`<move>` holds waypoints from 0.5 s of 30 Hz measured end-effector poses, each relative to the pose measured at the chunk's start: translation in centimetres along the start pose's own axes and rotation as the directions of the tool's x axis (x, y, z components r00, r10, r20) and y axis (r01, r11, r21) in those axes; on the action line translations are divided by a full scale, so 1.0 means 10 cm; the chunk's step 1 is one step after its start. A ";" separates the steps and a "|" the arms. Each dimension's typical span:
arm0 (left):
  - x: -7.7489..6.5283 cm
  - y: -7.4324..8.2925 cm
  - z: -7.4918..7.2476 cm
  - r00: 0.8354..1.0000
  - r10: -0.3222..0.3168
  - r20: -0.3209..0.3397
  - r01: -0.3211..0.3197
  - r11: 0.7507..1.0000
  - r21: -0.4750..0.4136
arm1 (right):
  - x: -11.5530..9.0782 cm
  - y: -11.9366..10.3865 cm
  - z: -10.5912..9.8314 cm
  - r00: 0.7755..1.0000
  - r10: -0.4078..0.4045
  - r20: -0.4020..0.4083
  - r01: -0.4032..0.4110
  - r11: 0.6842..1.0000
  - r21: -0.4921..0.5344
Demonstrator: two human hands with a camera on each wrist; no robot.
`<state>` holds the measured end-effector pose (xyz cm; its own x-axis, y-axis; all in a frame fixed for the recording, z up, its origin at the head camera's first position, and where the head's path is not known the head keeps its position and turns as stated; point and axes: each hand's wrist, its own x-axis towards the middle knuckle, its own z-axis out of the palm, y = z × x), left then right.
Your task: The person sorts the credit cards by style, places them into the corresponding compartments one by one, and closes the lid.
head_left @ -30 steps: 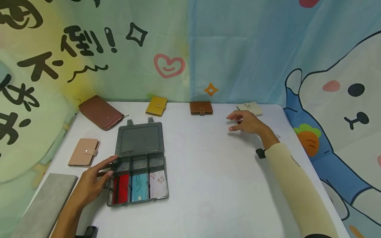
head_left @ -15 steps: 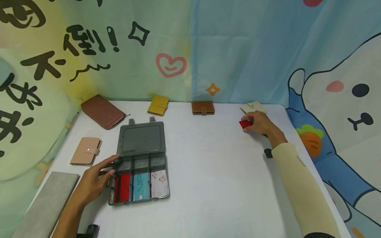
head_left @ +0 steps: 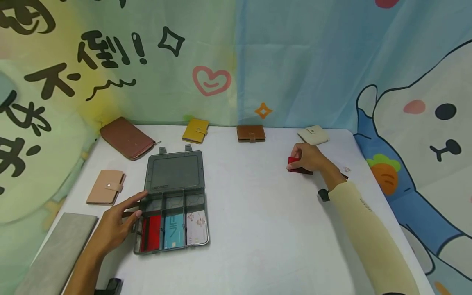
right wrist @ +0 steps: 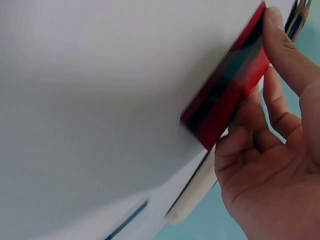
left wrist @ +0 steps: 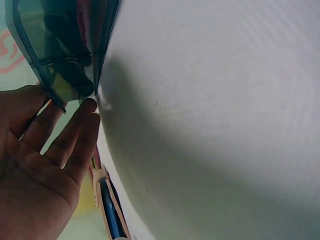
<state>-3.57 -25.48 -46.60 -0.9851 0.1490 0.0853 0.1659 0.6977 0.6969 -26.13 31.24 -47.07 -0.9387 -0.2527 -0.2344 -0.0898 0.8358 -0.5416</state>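
My right hand (head_left: 311, 157) pinches a red card (right wrist: 232, 82) with a black stripe between thumb and fingers, over the right part of the table. The right wrist view shows the card tilted, its striped face toward the camera. My left hand (head_left: 112, 229) rests at the left side of a grey see-through compartment box (head_left: 175, 164), whose lid is folded back. Its fingers (left wrist: 75, 142) are fairly straight at the box's corner in the left wrist view. The front compartments hold a red striped card (head_left: 152, 233), a blue card (head_left: 174, 231) and a pale patterned card (head_left: 197, 227).
Along the back lie a brown zip wallet (head_left: 127, 138), a yellow card holder (head_left: 195, 131), a brown card holder (head_left: 251, 133) and a cream one (head_left: 313, 135). At left are a pink-beige card holder (head_left: 105, 187) and a long grey wallet (head_left: 57, 254). A printed curtain (head_left: 295, 61) hangs behind.
My right hand reached to the right and took up the red card, then came back a little left and nearer with it. The left hand stays at the box.
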 end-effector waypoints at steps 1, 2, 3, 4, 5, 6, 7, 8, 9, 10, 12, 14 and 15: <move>0.00 0.00 0.00 1.000 0.001 -0.001 -0.001 1.000 -0.001 | 0.00 -0.04 0.05 1.000 -0.014 0.006 0.014 1.000 0.005; 0.00 0.00 0.00 1.000 0.002 0.000 -0.002 1.000 0.000 | -0.01 -0.10 0.09 1.000 -0.025 0.017 0.025 1.000 0.018; 0.00 0.00 0.00 1.000 0.003 0.000 -0.003 1.000 -0.001 | -0.02 -0.16 0.14 0.999 -0.039 0.029 0.038 0.999 0.032; 0.00 0.00 0.00 1.000 0.005 0.000 -0.005 1.000 -0.002 | -0.03 -0.22 0.19 0.998 -0.053 0.043 0.050 0.997 0.053; 0.00 0.00 0.00 1.000 0.006 0.000 -0.006 1.000 -0.002 | -0.05 -0.28 0.24 0.996 -0.069 0.053 0.065 0.995 0.073; 0.00 0.00 0.00 1.000 0.007 0.000 -0.007 1.000 -0.001 | -0.06 -0.35 0.30 0.994 -0.091 0.061 0.085 0.992 0.097; 0.01 0.00 0.00 1.000 0.006 0.000 -0.006 1.000 0.000 | -0.07 -0.42 0.35 0.992 -0.110 0.067 0.101 0.987 0.121; 0.01 0.01 0.00 1.000 0.005 0.001 -0.005 1.000 0.000 | -0.10 -0.50 0.40 0.989 -0.126 0.071 0.115 0.982 0.151; 0.01 0.01 0.00 1.000 0.004 0.001 -0.004 1.000 0.000 | -0.12 -0.58 0.45 0.986 -0.152 0.071 0.138 0.975 0.175; 0.01 0.01 0.00 1.000 0.001 0.002 -0.001 1.000 -0.001 | -0.13 -0.66 0.50 0.982 -0.174 0.068 0.158 0.967 0.199; 0.01 0.02 0.00 1.000 -0.005 0.004 0.005 1.000 -0.003 | -0.17 -0.82 0.60 0.975 -0.215 0.062 0.193 0.947 0.258; 0.01 0.02 0.00 1.000 -0.010 0.006 0.010 1.000 -0.005 | -0.21 -0.99 0.69 0.966 -0.251 0.068 0.215 0.918 0.333; 0.01 0.01 0.01 1.000 -0.012 0.007 0.012 1.000 -0.005 | -0.23 -1.07 0.74 0.961 -0.268 0.073 0.223 0.902 0.371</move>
<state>-3.60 -25.34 -46.54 -0.9868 0.1451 0.0722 0.1536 0.6958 0.7016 -20.53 19.25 -46.69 -0.8536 -0.5020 -0.1393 -0.1668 0.5166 -0.8398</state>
